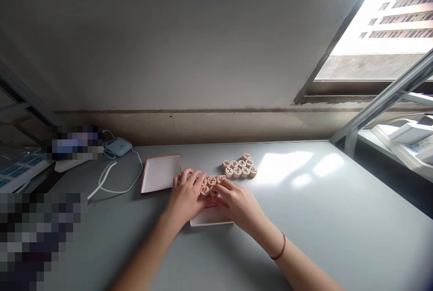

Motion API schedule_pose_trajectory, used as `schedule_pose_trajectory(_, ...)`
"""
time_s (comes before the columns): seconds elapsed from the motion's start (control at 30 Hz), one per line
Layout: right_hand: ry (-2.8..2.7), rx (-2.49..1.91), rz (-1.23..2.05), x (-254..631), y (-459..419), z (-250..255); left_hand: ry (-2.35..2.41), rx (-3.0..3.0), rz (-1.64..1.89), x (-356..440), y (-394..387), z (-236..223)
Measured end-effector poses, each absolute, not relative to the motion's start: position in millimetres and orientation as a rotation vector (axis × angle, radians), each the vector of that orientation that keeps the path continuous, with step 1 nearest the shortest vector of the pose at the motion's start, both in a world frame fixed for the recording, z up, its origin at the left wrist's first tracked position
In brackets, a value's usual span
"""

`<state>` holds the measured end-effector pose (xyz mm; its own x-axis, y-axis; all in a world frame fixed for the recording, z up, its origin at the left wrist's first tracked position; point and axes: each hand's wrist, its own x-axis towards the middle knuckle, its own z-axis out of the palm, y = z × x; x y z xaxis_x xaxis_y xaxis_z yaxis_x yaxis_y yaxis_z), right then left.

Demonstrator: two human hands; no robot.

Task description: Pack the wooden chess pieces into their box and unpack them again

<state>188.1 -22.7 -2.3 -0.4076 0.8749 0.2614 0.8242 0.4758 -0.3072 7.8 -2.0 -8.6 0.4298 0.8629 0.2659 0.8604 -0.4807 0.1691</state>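
Both my hands rest over a white shallow box [211, 219] on the grey table [304, 219]. My left hand [186, 194] lies with fingers curled over several round wooden chess pieces with red characters [211, 184] at the box's far edge. My right hand [237, 200] touches the same pieces from the right, fingers bent on them. A second cluster of wooden pieces [240, 167] lies just beyond, apart from my hands. The box's red-edged lid [160, 173] lies open-side up to the left.
A small light-blue device [117, 146] with a white cable [111, 180] sits at the back left, beside a keyboard [16, 171]. A wall runs behind the table. A metal frame [379, 106] and window stand at the right.
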Motion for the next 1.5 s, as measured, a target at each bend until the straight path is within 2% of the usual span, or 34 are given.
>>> schedule_pose_trajectory(0.13, -2.352, -1.435, 0.148, 184.3, -24.5, -1.7, 1.539, 2.63, 0.515, 7.1, -2.2, -6.7)
schedule_pose_trajectory(0.3, -2.154, -1.436, 0.346, 202.0, -8.6, 9.6, 1.547, 2.604, 0.514, 8.0, -2.2, -5.0)
schedule_pose_trajectory(0.47, -1.84, -2.019, 0.18, 242.7, 44.8, 31.5, 1.551, 2.584, 0.462, 8.6, -1.9, -2.1)
schedule_pose_trajectory(0.57, -1.902, -2.331, 0.304, 255.2, 75.2, 37.2, 1.554, 2.584, 0.433, 8.0, -2.0, -1.0)
schedule_pose_trajectory(0.67, -1.975, -2.444, 0.417, 256.5, 94.4, 34.0, 1.545, 2.587, 0.437, 7.4, -2.4, -0.7)
schedule_pose_trajectory(0.87, -1.969, -2.449, 0.339, 253.1, 103.3, 35.2, 1.564, 2.605, 0.472, 6.0, -1.2, -2.7)
schedule_pose_trajectory(0.93, -1.957, -2.39, 0.232, 249.8, 94.1, 42.5, 1.549, 2.635, 0.572, 5.6, -0.1, -2.8)
schedule_pose_trajectory(1.03, -2.028, -1.959, 0.18, 239.0, 64.1, 51.0, 1.47, 2.665, 0.778, 7.0, 0.1, -1.1)
schedule_pose_trajectory(1.13, -2.067, -1.519, 0.565, 223.6, 24.2, 49.2, 1.362, 2.65, 0.927, 11.5, -2.9, 1.4)
schedule_pose_trajectory(1.23, -2.014, -1.288, 0.814, 211.2, -5.8, 40.2, 1.261, 2.635, 1.009, 17.1, -7.5, 3.0)
schedule_pose_trajectory(1.5, -1.809, -1.196, 1.045, 208.0, -13.2, 25.0, 1.192, 2.599, 0.986, 20.8, -10.2, 1.9)
